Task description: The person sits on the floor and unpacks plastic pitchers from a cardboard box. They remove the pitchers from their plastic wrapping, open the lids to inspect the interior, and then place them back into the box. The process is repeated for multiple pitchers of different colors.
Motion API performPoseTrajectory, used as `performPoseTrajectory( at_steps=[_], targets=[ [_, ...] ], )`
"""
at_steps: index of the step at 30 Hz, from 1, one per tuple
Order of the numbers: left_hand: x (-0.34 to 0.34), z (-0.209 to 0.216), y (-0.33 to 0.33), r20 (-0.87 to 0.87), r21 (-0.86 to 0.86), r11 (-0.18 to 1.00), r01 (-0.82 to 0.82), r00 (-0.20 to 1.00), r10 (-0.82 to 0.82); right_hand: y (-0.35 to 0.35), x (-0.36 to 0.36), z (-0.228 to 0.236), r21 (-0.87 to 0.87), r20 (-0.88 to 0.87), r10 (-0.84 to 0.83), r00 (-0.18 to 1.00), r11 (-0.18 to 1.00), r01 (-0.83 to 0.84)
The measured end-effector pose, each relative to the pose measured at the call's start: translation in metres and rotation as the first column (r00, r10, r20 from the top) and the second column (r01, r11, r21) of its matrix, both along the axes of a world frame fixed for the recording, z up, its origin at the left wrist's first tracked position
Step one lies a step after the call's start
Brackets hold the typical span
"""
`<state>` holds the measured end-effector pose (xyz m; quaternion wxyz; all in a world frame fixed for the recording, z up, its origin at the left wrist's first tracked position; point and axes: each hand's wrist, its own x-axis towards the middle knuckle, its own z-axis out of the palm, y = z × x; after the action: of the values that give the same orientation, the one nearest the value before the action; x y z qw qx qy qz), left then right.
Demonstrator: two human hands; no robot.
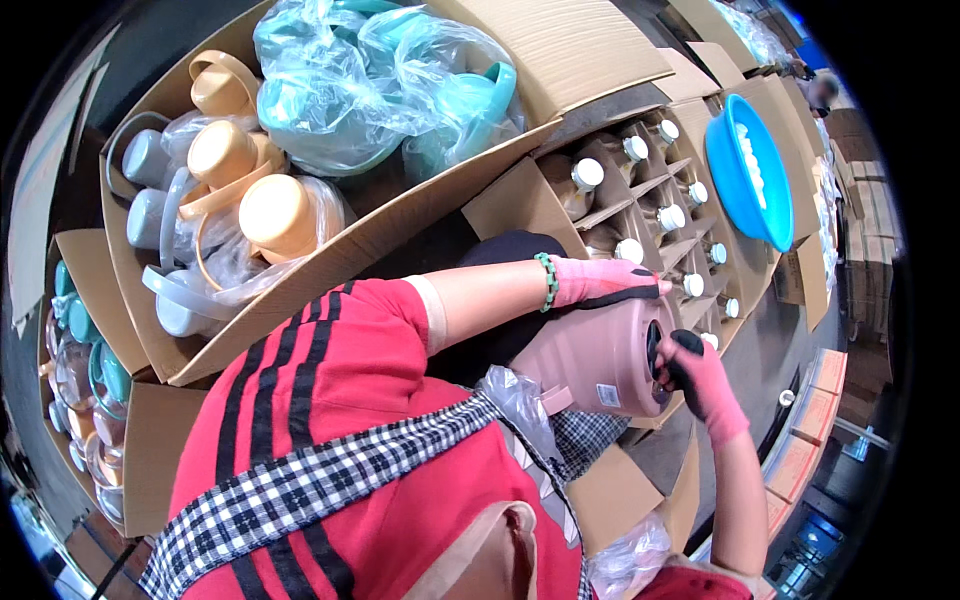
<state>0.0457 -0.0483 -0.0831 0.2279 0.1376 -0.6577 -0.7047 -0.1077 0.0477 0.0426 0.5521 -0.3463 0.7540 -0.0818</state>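
Observation:
A pink plastic jug-shaped housing [575, 355] lies tilted across my lap, its dark round end opening [655, 345] facing right. A small white label is stuck near that end. My left hand [605, 283], in a pink and black glove, holds the housing from above with its fingers stretched along it toward the open end. At the opening, my right hand [698, 375], gloved alike, has its fingers curled and the tips just inside. Whatever those fingers hold is hidden. Clear plastic wrap [515, 400] hangs by the housing's other end.
Beyond my hands stands a divided carton [570, 225] of white-capped bottles [588, 174]. A blue basin [715, 150] with white pieces rests on its far side. A large carton [400, 215] at left holds peach jugs [275, 215], grey ones and bagged teal ones. Cardboard flaps [610, 490] lie below.

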Motion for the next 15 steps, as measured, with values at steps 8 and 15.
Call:
performPoseTrajectory(
  at_steps=[8,15],
  targets=[
    [0.001,-0.002,0.000,-0.042,0.052,0.998,0.040,0.998,-0.038,-0.017,0.007,-0.005,0.190,-0.601,0.797,-0.063,0.066,-0.980],
    [0.002,0.000,-0.008,0.029,0.199,0.980,0.023,0.999,-0.030,-0.025,0.047,-0.018,-0.114,-0.211,0.071,0.975,0.989,-0.096]
  ],
)
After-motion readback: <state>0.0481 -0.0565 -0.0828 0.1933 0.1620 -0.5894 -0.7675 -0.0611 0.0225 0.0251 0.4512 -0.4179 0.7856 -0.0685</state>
